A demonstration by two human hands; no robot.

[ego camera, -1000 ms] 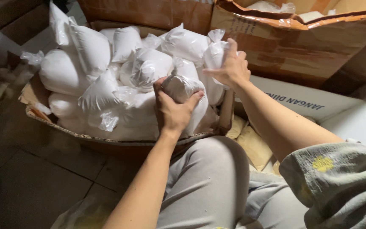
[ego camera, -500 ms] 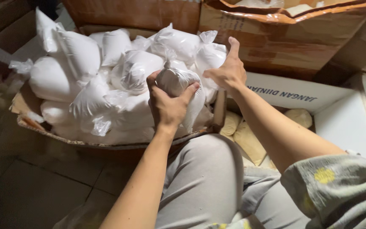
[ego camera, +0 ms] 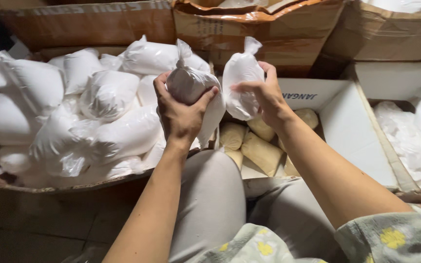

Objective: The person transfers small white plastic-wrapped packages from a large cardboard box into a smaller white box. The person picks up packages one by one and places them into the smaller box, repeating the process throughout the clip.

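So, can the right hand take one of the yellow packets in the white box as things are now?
Probably not yet. The right hand already grips a white bag. The yellow packets lie uncovered just below it in the white box, so nothing else blocks the way.

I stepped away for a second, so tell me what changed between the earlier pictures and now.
Both hands came up off the heap. The left hand has lifted its white bag clear; the right hand, which lay against a bag on the pile, now grips a second white bag and holds it up over the white box. The pile of white bags in the cardboard tray is unchanged.
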